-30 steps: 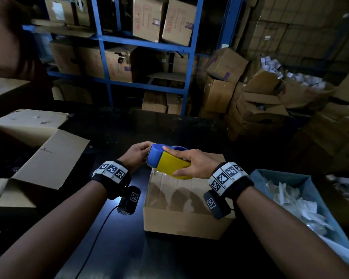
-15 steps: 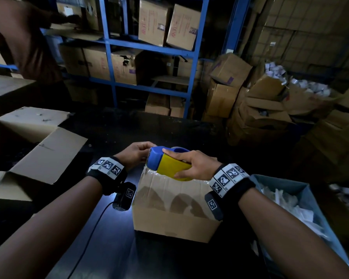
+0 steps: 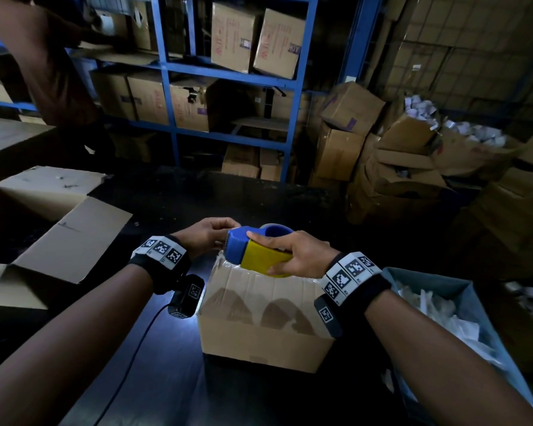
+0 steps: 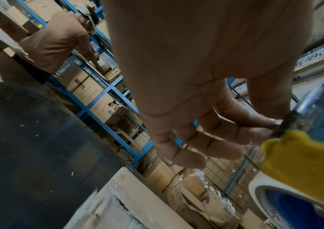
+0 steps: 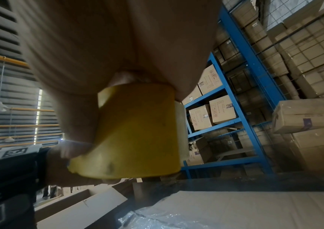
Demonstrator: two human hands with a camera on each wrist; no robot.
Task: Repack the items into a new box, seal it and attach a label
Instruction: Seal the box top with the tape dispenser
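A closed brown cardboard box (image 3: 265, 330) sits on the dark table, clear tape across its top. My right hand (image 3: 293, 256) grips a blue and yellow tape dispenser (image 3: 256, 250) just above the box's far left corner; the right wrist view shows its yellow body (image 5: 137, 131) filling my palm. My left hand (image 3: 206, 235) is at the dispenser's toothed front end, thumb and fingertips (image 4: 263, 124) pinching the clear tape end (image 4: 286, 124) there. The tape roll (image 4: 274, 195) shows below.
A large open cardboard box (image 3: 59, 238) stands at the left. A grey bin (image 3: 462, 284) of white packets is at my right. Blue shelving (image 3: 296, 84) with cartons runs behind the table, with piled boxes to the right. Another person (image 3: 43, 56) stands far left.
The box has slid and turned slightly left on the table. Both hands stay on the dispenser at the box's far edge, shifted a little left.
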